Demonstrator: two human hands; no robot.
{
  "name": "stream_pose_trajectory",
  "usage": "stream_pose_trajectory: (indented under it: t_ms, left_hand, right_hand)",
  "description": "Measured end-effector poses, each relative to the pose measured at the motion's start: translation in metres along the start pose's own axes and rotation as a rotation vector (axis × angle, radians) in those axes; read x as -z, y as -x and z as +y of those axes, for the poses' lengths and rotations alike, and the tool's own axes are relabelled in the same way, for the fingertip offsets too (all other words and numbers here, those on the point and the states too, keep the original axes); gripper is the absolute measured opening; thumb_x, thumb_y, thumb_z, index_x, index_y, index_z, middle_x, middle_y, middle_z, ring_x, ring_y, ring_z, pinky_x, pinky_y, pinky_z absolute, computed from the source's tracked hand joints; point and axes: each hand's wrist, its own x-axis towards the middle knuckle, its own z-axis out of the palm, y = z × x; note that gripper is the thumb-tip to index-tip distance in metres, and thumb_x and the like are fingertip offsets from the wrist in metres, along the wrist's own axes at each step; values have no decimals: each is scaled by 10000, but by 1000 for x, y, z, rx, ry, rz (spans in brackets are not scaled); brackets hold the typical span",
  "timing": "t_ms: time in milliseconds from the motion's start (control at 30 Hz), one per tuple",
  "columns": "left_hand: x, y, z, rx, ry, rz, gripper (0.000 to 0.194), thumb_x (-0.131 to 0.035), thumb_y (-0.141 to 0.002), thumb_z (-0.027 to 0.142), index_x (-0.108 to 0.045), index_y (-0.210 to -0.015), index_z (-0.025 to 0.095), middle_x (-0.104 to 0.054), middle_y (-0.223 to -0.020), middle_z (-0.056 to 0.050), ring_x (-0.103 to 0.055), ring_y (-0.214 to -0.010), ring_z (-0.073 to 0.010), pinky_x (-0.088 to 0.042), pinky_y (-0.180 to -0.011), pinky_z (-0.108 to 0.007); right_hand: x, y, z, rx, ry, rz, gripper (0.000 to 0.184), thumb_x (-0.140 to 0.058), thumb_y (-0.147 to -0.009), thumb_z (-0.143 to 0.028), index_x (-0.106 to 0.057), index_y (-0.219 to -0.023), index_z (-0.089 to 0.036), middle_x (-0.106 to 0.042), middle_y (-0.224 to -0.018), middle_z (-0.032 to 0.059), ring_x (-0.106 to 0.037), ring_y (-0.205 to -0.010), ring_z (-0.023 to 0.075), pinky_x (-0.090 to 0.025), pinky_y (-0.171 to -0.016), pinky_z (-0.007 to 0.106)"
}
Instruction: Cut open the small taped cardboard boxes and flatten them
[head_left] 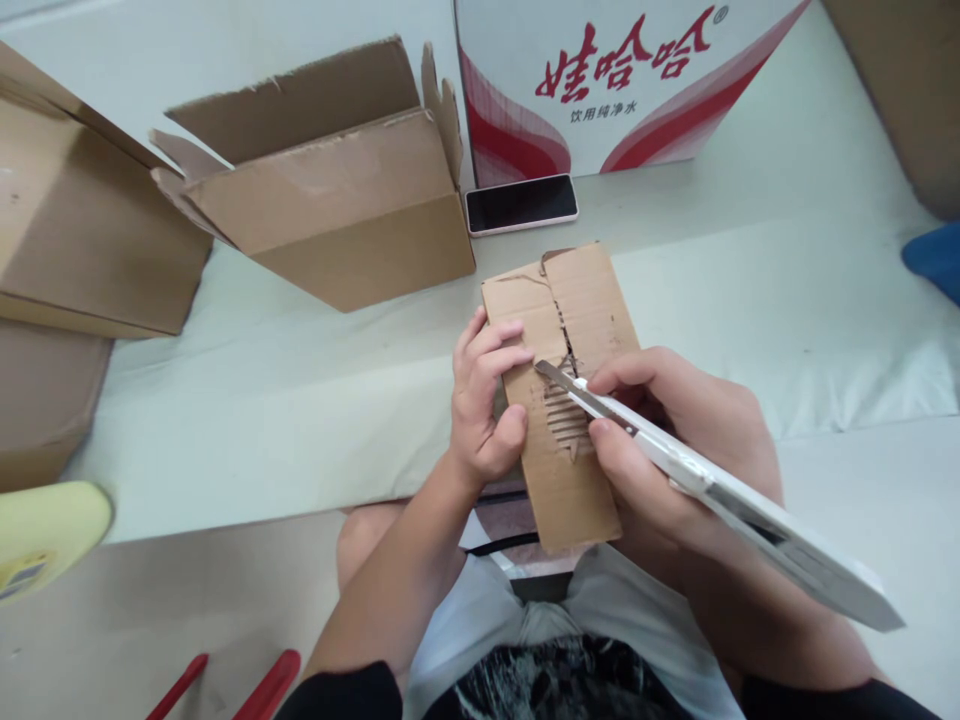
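Note:
A small brown cardboard box (pixel 574 500) lies between my hands at the near edge of the table. Its top has a ragged seam, and a torn patch bares the corrugation. My left hand (pixel 484 405) grips the box by its left side, thumb and fingers on the top face. In my right hand (pixel 675 430) is a white utility knife (pixel 720 480), held between thumb and forefinger. Its blade is out, and the tip sits over the box top close to my left fingertips. Whether the blade touches the cardboard, I cannot tell.
An open cardboard box (pixel 360 210) stands at the back left, flaps raised. Beside it a phone (pixel 522 204) lies before a white carton with red print (pixel 600 100). More cardboard boxes (pixel 90 220) stack at far left. A yellow rounded object (pixel 56 525) and a blue one (pixel 937 262) flank the table.

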Motion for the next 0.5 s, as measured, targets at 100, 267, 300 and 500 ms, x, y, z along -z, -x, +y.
stream_pose_trajectory:
  t_ms: [100,267,300,500]
  left_hand:
    - [0,0,-1,-5,-4,0,403,-403,-1064,565,-572,-1319,303,-660,-1379,-80,-627,-1355,-302,-398,-1288,-621]
    - [0,0,-1,2,-12,4,406,-393,-1065,576,-567,-1313,306,-663,-1380,-77,-624,-1365,-303,-389,-1294,-633]
    - [0,1,-1,4,-27,1,410,-381,-1067,581,-562,-1314,308,-663,-1382,-77,-626,-1363,-304,-392,-1291,-638]
    - [-1,1,-2,-3,-24,6,413,-385,-1060,583,-558,-1323,317,-668,-1375,-77,-635,-1356,-303,-389,-1292,-634]
  right_hand:
    - [0,1,1,-8,-4,-1,60,-626,-851,-220,-625,-910,-231,-682,-680,-53,-513,-455,76,-409,-470,228]
    - [0,1,1,-17,-6,-9,56,-619,-850,-213,-618,-901,-234,-646,-646,-64,-514,-457,78,-409,-467,223]
    - [0,1,1,-11,-9,-5,56,-618,-852,-210,-615,-902,-235,-645,-649,-65,-511,-455,76,-408,-467,222]
    - [-1,1,1,-16,-17,-3,81,-624,-838,-197,-608,-902,-243,-640,-646,-65,-503,-452,82,-416,-476,235]
